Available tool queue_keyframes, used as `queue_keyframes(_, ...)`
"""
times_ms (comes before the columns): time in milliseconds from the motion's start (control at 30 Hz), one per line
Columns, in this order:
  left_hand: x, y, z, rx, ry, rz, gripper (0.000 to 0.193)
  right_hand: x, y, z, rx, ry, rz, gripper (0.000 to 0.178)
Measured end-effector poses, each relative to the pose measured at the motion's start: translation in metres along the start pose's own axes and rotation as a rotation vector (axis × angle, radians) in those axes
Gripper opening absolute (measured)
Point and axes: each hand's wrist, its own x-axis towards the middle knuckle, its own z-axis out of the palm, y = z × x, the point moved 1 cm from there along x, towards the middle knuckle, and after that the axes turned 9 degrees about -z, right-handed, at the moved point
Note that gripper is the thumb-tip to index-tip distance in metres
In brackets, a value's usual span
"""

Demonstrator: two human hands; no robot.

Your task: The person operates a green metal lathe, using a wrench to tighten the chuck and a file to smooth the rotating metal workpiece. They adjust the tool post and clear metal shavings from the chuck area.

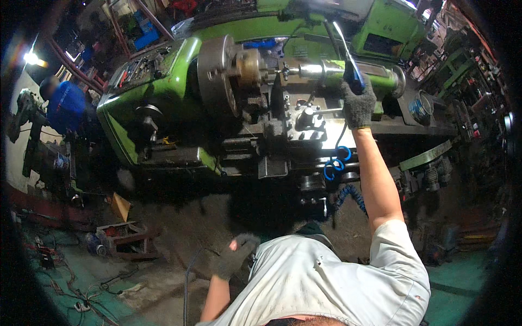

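In a dark grey work glove, my right hand [359,106] is closed around a blue air blow gun [355,77]. Its long thin metal nozzle [341,39] points up and away, and a blue coiled hose [337,163] hangs beneath. Hand and gun are held over the right part of a green lathe [179,70], beside its tailstock [375,75]. Left of there are the large round chuck [217,76] and a brownish cylindrical part [248,66]. My gloved left hand [237,254] hangs low beside my body, away from the machine; its fingers are too dark to make out.
A tool post with a handle [308,115] stands on the carriage below the chuck. Small tools lie on the headstock top [142,68]. A person in blue [66,106] is at far left. Cables [81,293] and a rusty metal frame [128,239] lie on the floor.
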Motion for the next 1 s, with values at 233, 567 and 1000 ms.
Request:
queue_keyframes(233, -0.08, -0.054, -0.085, 0.167, -0.158, -0.371, 0.034, -0.034, 0.042, 0.009, -0.413, -0.265, -0.181, 0.04)
queue_keyframes(567, -0.045, 0.001, -0.151, 0.965, 1.008, -0.312, 0.044, -0.052, 0.053, 0.004, -0.346, -0.295, -0.251, 0.037)
queue_keyframes(1000, -0.031, 0.021, 0.046, 0.402, 0.047, -0.305, 0.036, -0.047, 0.065, 0.005, -0.376, -0.426, -0.26, 0.043)
